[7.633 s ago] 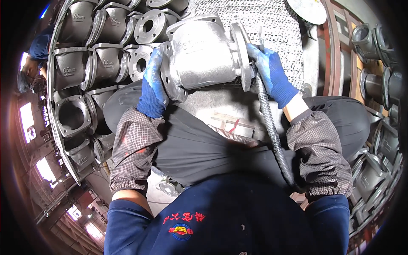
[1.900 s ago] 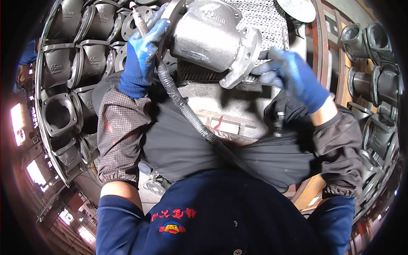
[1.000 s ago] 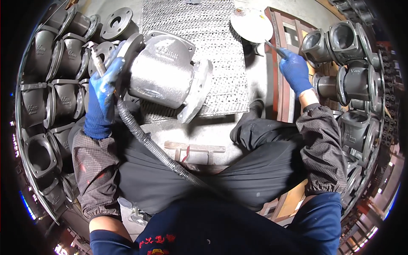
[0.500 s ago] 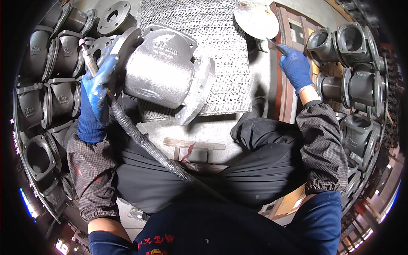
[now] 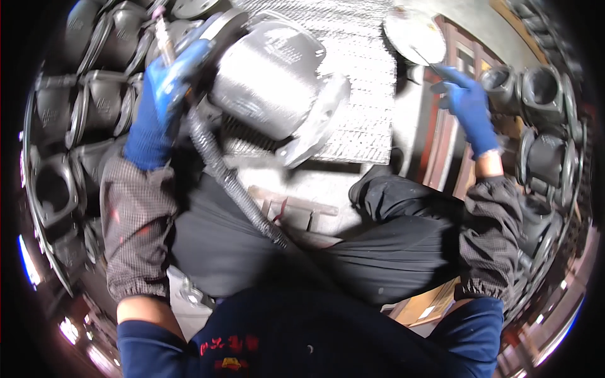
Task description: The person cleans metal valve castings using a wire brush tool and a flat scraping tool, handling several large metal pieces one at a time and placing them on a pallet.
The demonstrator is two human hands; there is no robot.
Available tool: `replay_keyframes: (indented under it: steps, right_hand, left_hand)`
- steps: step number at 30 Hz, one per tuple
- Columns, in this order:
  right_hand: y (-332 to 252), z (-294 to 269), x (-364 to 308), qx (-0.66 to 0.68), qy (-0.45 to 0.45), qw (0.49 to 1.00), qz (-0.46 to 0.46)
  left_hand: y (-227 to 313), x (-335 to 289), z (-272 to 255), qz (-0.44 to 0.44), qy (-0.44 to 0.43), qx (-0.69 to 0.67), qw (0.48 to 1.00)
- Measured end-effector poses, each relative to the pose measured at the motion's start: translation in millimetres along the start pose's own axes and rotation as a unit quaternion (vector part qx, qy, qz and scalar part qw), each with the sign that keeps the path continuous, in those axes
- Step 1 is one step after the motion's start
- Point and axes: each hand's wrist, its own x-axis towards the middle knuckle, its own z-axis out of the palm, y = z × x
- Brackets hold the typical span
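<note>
A grey metal pipe casting [image 5: 268, 79] with round flanges lies on its side in front of me. My left hand [image 5: 170, 85], in a blue glove, is closed round a slim pink-tipped hand grinder [image 5: 164, 41] beside the left flange. A ribbed hose [image 5: 217, 167] runs from below that hand across my lap. My gloved right hand [image 5: 465, 104] grips a thin metal blade tool [image 5: 427, 58], its kind blurred. The blade's tip lies over a pale round plate [image 5: 416, 31] to the right of the casting.
The casting rests on a textured metal worktop [image 5: 362, 120]. Rows of similar castings [image 5: 104, 104] stand at my left, and more castings [image 5: 542, 88] at my right. A reddish-brown frame [image 5: 435, 138] stands beside the worktop. My legs [image 5: 391, 258] are spread below it.
The whole view has shifted and blurred, with the casting now further right and higher. The blade's tip has moved from the plate's lower rim to over its face. Both hands keep their hold.
</note>
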Motion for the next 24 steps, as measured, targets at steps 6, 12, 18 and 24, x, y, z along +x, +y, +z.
replay_keyframes:
  steps: [6, 12, 18, 24]
  right_hand:
    - [-95.4, 3.8, -23.8, -0.128, -0.188, 0.932, -0.281]
    - [-136.5, 37.7, -16.4, -0.306, -0.256, 0.812, -0.427]
    - [-131.2, 59.3, -5.3, -0.331, -0.268, 0.772, -0.471]
    - [-140.9, 71.7, 0.1, -0.353, -0.283, 0.742, -0.495]
  left_hand:
    - [-4.5, 5.2, -6.8, 0.014, -0.051, 0.226, 0.973]
    - [-7.8, -4.5, -10.9, -0.030, -0.055, 0.160, 0.985]
    - [0.1, 10.5, 2.0, 0.049, -0.038, 0.149, 0.987]
    - [30.0, 29.4, -7.8, 0.177, -0.012, 0.207, 0.962]
